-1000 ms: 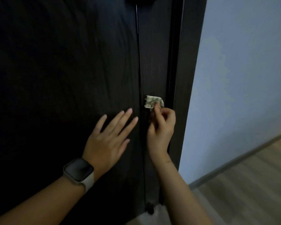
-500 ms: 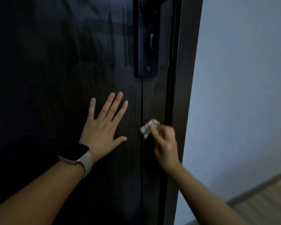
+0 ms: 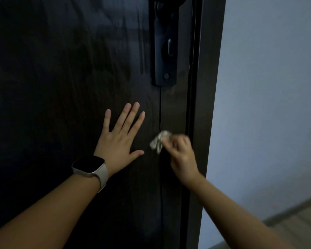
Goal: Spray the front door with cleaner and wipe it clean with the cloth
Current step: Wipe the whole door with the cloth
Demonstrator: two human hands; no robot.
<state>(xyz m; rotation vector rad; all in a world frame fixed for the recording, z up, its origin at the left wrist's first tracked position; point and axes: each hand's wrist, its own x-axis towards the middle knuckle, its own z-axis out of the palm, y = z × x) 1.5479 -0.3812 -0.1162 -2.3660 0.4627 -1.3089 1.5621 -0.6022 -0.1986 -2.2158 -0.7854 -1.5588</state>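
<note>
Door: the dark brown wood-grain front door [image 3: 61, 87] fills the left and middle of the head view, its surface faintly streaked with a dull sheen in the upper part.
Lock plate: a black rectangular metal handle plate [image 3: 164, 56] with a keyhole and one round screw sits high on the door, near its right edge; the handle itself is cut off at the top of the view.
Groove: a thin vertical line runs down the door from under the plate, passing between the two hands.
Left hand: the left hand [image 3: 118, 141] lies flat against the door below and left of the plate, palm on the wood, fingers [image 3: 131, 115] straight and spread apart, thumb out to the right; it holds nothing.
Watch: a pale square-faced wristwatch with a light strap [image 3: 90, 166] sits on the left wrist, its screen dark.
Right hand: the right hand [image 3: 181, 155] is blurred, its fingers curled together around the cloth, just right of the groove and close to the door's edge.
Cloth: the small crumpled whitish patterned cloth [image 3: 158, 141] sticks out to the left of the right hand, against the door on the groove, well below the plate.
Frame: a dark brown door frame [image 3: 210, 105] stands just right of the door.
Wall: a pale blue-grey wall [image 3: 267, 105] lies to the right of the frame.
Floor: a light wood-look floor [image 3: 298, 223] shows at the lower right.
</note>
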